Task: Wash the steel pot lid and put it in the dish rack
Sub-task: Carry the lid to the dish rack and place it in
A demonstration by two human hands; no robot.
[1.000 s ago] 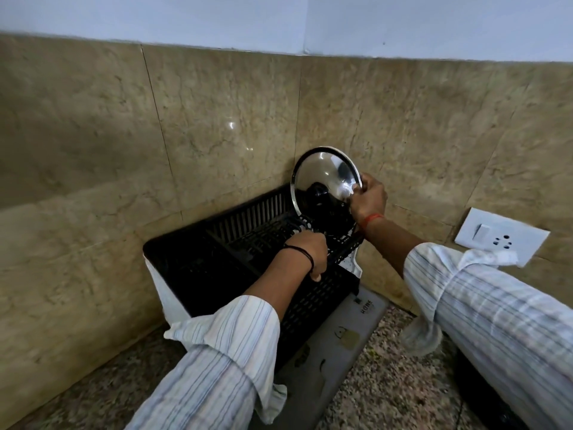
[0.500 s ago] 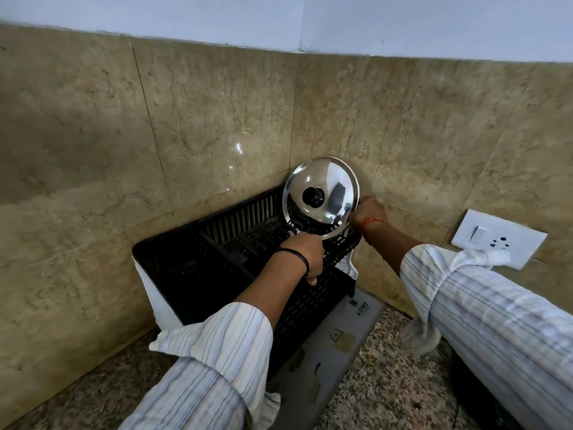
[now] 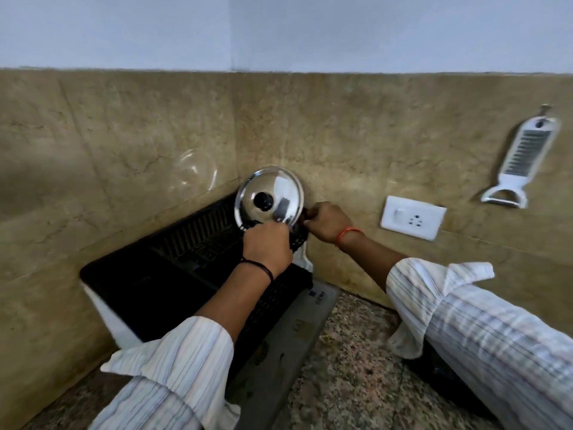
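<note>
lid (image 3: 269, 197) stands on edge in rack (image 3: 173, 262), so water can drip | left hand (image 3: 267, 245) holds its bottom | right hand (image 3: 325, 225) grips the rack corner just beside it

Steel lid (image 3: 269, 197) upright on edge at far corner of black dish rack (image 3: 173, 268), black knob facing camera. Left hand (image 3: 267, 245) curled at lid's lower rim, right hand (image 3: 325, 221) pinching rack corner beside lid. Slicer (image 3: 521, 156) hangs on wall, socket (image 3: 413, 216) below-left.
</note>
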